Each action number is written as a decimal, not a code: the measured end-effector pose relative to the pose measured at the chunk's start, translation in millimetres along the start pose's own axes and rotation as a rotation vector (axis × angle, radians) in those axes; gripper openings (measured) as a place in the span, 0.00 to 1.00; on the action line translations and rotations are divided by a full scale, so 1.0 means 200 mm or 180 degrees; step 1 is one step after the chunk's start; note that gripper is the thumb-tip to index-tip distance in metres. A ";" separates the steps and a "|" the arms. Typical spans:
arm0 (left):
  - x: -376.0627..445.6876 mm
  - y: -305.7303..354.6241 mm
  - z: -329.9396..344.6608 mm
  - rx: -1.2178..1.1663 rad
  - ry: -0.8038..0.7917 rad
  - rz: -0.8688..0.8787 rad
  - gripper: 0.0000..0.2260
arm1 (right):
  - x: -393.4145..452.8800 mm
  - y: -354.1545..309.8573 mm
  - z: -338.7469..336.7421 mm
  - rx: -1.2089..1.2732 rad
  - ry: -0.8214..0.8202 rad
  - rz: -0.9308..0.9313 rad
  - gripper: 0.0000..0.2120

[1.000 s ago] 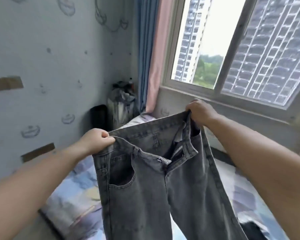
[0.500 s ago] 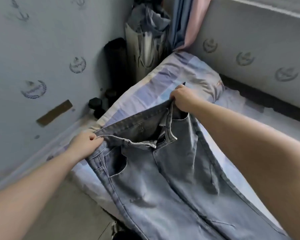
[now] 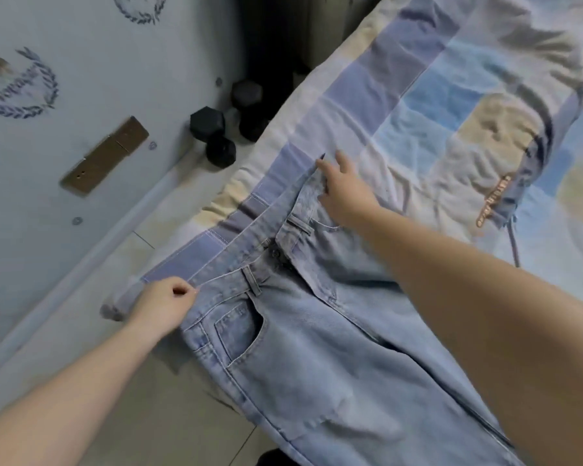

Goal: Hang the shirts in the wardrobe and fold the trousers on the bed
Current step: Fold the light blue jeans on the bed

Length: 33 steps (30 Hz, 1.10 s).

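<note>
1. One pair of light blue jeans lies front side up across the left edge of the bed. The waistband lies on the quilt, and the legs run down toward the lower right of the view.
2. The fly is undone, with one dark button showing at the waistband. Two belt loops and one front pocket opening can be counted on the upper side.
3. The left hand has its fingers curled and pinches the waistband end at the left edge of the bed.
4. The right hand lies on the other waistband end further in on the bed. Its fingers are loosely spread, and whether the thumb grips the cloth under it cannot be told.
5. One patchwork quilt in blue, cream and lilac squares covers the bed.
6. Two black hexagonal dumbbells lie on the tiled floor between the bed's left edge and the wall.
7. One brown strip is fixed to the pale printed wall
</note>
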<state>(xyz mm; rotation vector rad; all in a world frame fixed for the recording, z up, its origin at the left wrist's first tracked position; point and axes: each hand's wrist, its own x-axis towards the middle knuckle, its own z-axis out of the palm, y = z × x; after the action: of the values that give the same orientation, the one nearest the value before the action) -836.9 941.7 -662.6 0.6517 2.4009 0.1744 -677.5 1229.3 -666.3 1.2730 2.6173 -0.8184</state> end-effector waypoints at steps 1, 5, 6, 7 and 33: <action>0.03 -0.02 0.02 0.0037 0.0107 0.0052 0.03 | -0.04 0.02 0.10 0.0172 -0.0069 0.0123 0.30; 0.15 0.04 0.08 0.0069 0.0483 0.0823 0.08 | -0.25 0.09 0.46 0.0474 -0.0610 0.0309 0.33; 0.18 0.09 0.10 0.0008 0.0360 0.1013 0.08 | -0.30 0.10 0.54 0.0456 -0.0686 0.0294 0.33; 0.21 0.13 0.13 -0.0009 0.0180 0.1174 0.08 | -0.33 0.11 0.61 0.0397 -0.0732 0.0272 0.34; -0.02 0.85 0.88 -0.0192 0.0618 0.1856 0.15 | -0.80 0.67 0.76 0.3057 0.0379 0.0407 0.22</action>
<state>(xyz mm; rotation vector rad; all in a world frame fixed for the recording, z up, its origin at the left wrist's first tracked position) -656.1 1080.9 -751.6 1.3446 2.3059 0.5721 -493.0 1105.8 -798.5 1.6565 2.1856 -2.1624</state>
